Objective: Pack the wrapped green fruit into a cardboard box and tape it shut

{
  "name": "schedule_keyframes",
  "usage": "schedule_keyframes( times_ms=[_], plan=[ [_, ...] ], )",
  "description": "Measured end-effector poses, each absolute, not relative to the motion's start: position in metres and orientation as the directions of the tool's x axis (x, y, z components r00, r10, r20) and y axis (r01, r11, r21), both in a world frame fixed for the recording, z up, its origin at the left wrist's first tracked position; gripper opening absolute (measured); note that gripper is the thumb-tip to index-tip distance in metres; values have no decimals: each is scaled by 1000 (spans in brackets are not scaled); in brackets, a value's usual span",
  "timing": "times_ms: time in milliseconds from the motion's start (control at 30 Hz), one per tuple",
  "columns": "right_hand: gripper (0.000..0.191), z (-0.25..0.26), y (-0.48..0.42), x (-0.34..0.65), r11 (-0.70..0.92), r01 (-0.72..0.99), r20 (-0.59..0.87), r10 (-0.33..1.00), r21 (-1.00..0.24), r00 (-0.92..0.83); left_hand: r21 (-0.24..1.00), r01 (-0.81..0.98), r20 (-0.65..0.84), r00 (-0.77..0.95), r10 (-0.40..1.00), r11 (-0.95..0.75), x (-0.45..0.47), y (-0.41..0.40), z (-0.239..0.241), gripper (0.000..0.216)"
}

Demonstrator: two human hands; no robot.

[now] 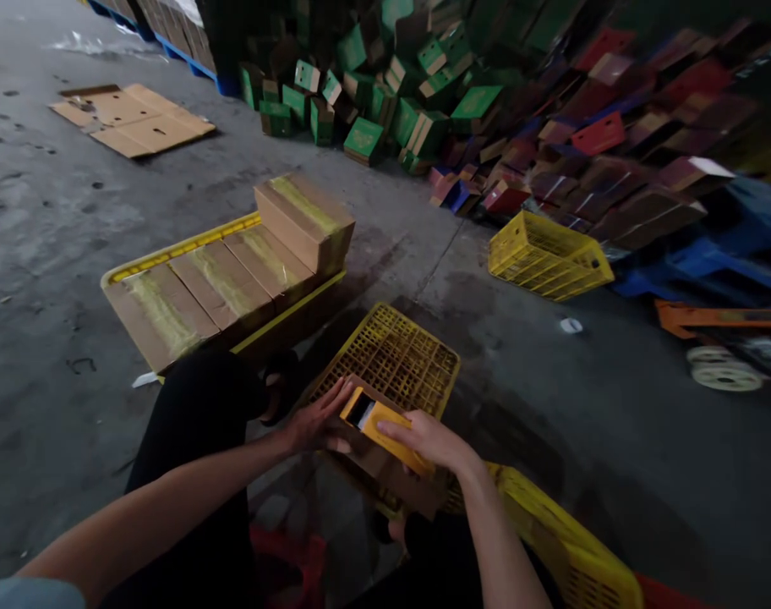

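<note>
A yellow hand-held device [395,430] with a black end is gripped in my right hand [429,438], the thumb lying along its top. It is over a brown cardboard box [376,461], much of which the device and my hands cover. At the left end of this box is my left hand [319,420], its fingers stretched along one side and the thumb along the other, holding it. Beneath the box stands a yellow plastic crate [411,351] with a grid surface. Whether the device touches the box I cannot tell.
To the left, a yellow crate [183,247] holds several taped cartons [221,283]. Another yellow crate [547,258] lies at the right, near a pallet jack [721,317]. Piled green boxes [363,139] and red boxes [598,134] stand behind. Flattened cardboard [132,118] lies far left.
</note>
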State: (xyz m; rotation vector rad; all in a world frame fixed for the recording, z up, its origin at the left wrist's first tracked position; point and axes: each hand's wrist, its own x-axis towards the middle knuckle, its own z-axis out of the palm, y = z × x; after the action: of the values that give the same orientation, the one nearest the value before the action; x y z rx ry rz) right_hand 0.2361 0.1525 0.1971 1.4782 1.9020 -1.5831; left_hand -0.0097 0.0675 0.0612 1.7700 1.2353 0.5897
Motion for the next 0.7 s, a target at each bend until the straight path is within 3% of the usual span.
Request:
schedule_keyframes(
  times_ms=[200,333,467,567,700],
  plan=[
    [60,204,153,253,23,861,-691,586,-508,-423,813,550,-70,419,905,-192,-9,70,56,113],
    [59,201,150,260,-12,871,-697,606,-491,-384,725,637,-29,407,913,-261,-6,69,51,113],
    [58,196,147,263,-100,834,-708,588,-543,-390,532,760,74,398,914,-374,1,64,55,97],
    [58,198,145,264,-147,828,-724,582,-541,-370,438,739,121,515,849,-511,8,62,60,88],
    [59,204,142,264,-210,811,-758,536,-546,-372,390,711,149,579,802,-586,14,61,59,99]
  ],
)
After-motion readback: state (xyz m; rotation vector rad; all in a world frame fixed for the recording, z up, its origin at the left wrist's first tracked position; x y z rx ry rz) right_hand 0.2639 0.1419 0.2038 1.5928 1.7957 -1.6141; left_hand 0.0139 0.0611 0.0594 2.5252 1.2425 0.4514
